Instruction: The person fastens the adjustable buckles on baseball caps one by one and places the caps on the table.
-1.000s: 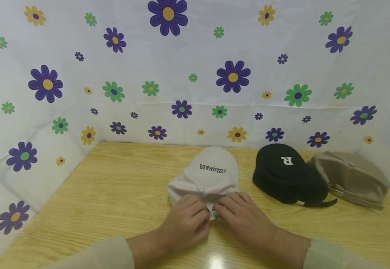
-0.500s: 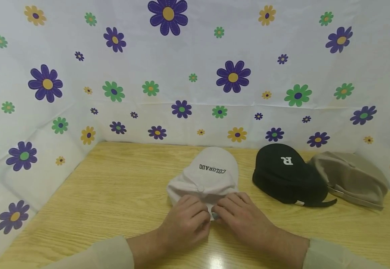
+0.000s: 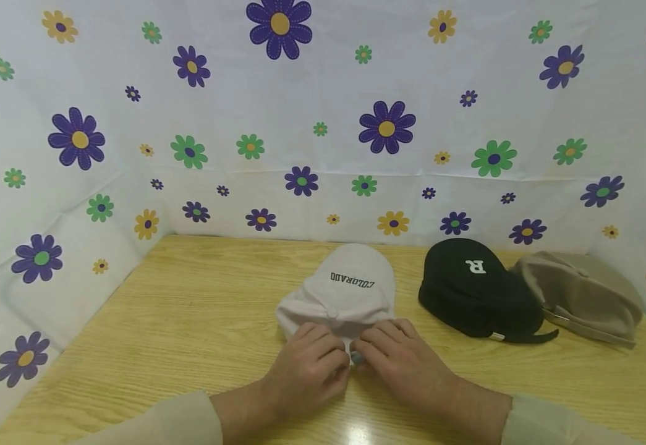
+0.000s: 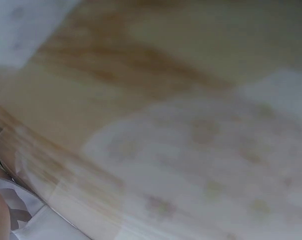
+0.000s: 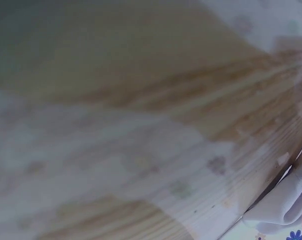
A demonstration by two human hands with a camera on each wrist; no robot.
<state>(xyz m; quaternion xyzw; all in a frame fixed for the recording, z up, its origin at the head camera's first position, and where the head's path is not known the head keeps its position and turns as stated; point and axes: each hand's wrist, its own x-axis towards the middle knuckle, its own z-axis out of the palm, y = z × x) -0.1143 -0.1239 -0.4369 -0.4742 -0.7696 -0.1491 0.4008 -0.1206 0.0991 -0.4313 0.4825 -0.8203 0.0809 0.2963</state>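
Observation:
A white baseball cap (image 3: 345, 300) with dark COLORADO lettering lies on the wooden table, its lettering upside down to me and its back toward me. At the near edge, my left hand (image 3: 310, 366) pinches one side of the back strap. On the other side, my right hand (image 3: 403, 361) grips the strap end, where a small greyish piece shows between thumb and fingers. The fingers hide most of the strap. In the left wrist view a bit of white cap cloth (image 4: 46, 225) shows in the corner; the right wrist view also catches cap cloth (image 5: 278, 207).
To the right sits a black cap (image 3: 467, 296) with a white R, its strap end sticking out. A tan cap (image 3: 590, 290) touches it farther right. The wooden table (image 3: 189, 309) meets a white flowered cloth (image 3: 323, 80) at its back and sides.
The hands shift only slightly at the strap; the gap between the fingertips narrows a little and less of the strap shows. The caps stay in place.

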